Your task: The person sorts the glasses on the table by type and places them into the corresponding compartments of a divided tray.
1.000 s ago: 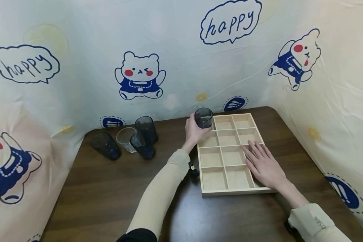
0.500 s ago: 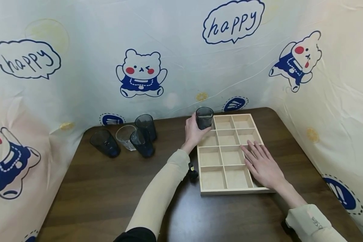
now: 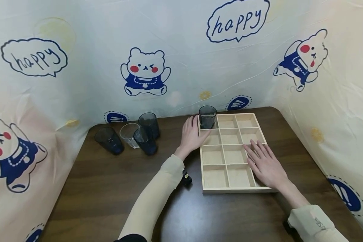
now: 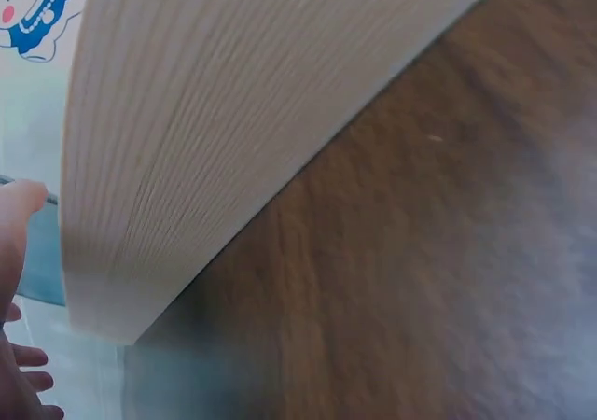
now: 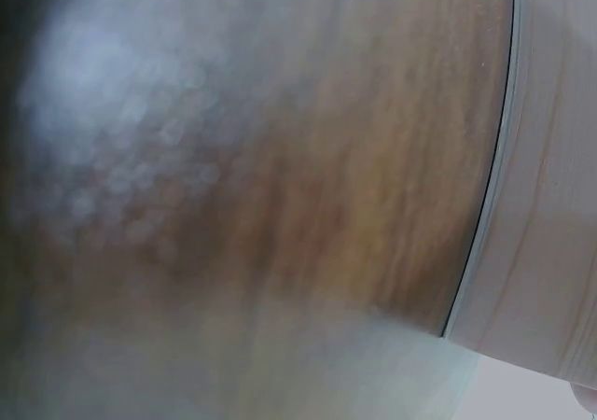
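A dark tinted glass (image 3: 207, 117) stands upright in the far-left compartment of a light wooden divided tray (image 3: 239, 190). Beside it is my left hand (image 3: 191, 136), its fingers extended along the tray's left edge and its thumb spread over the tray, apart from the glass. In the left wrist view, fingers (image 4: 11, 243) show at the left edge next to the tray's side wall (image 4: 187, 159). My right hand (image 3: 267, 166) rests with straight fingers across the tray's right side. The right wrist view shows mostly the tray's side (image 5: 541, 187) and the table.
Left of the tray, a clear glass (image 3: 130, 134) stands among several dark ones: a tilted-looking glass (image 3: 109, 140), a front glass (image 3: 145, 140) and a back glass (image 3: 149, 124). They are on a brown wooden table (image 3: 109, 195). A printed curtain (image 3: 181, 50) hangs behind and beside it.
My left hand has let go of the dark glass and drawn slightly left. The glass now sits lower, in the tray's compartment. The right hand keeps its place on the tray.
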A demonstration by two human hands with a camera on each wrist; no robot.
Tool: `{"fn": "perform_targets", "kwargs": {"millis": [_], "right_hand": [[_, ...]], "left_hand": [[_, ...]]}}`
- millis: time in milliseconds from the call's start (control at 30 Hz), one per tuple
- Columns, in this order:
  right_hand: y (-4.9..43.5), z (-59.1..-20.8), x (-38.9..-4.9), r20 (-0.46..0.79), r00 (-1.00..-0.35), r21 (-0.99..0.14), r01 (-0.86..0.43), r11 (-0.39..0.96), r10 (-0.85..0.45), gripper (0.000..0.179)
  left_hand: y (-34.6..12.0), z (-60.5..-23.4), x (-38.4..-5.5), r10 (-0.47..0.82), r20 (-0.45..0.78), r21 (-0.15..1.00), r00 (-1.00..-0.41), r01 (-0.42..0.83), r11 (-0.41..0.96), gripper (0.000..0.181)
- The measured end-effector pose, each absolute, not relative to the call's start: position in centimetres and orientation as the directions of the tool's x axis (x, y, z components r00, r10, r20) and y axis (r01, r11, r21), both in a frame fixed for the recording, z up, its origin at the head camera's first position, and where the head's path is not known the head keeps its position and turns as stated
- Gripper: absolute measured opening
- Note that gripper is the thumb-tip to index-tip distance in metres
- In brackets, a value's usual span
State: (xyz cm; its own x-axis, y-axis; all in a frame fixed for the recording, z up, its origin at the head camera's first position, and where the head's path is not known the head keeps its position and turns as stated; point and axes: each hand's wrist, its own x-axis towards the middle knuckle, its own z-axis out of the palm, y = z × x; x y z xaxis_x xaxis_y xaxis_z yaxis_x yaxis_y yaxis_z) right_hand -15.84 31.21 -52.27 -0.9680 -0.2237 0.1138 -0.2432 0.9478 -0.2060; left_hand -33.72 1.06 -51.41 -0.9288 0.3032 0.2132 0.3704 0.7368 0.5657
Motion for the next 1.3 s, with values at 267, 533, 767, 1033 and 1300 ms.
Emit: {"fn": "perform_targets", "kwargs": {"millis": [267, 533, 767, 1033, 1300], "right_hand": [[31.4, -52.2, -15.7, 0.161, -0.959, -0.193, -0.264, 0.945, -0.235, 0.061], [31.3, -52.6, -15.9, 0.173, -0.954, -0.203, -0.277, 0.939, -0.244, 0.061], [31.0, -52.3, -15.8, 0.149, -0.958, -0.206, -0.272, 0.940, -0.244, 0.062], [31.1, -52.5, -15.7, 0.175, -0.952, -0.196, -0.284, 0.939, -0.251, 0.062], [31.1, -52.2, -15.6, 0.171, -0.952, -0.200, -0.287, 0.937, -0.255, 0.062]], "left_hand": [[-0.7, -49.7, -32.1, 0.327, 0.205, 0.547, -0.923, 0.385, 0.744, 0.094], [-3.2, -47.5, -31.0, 0.341, 0.274, 0.440, -0.899, 0.433, 0.787, 0.090], [-7.1, -45.2, -30.2, 0.323, 0.331, 0.345, -0.887, 0.432, 0.833, 0.089], [-14.3, -41.6, -30.5, 0.217, 0.371, 0.341, -0.903, 0.350, 0.873, 0.087], [-20.3, -41.1, -30.2, 0.119, 0.397, 0.349, -0.910, 0.269, 0.897, 0.087]]}}
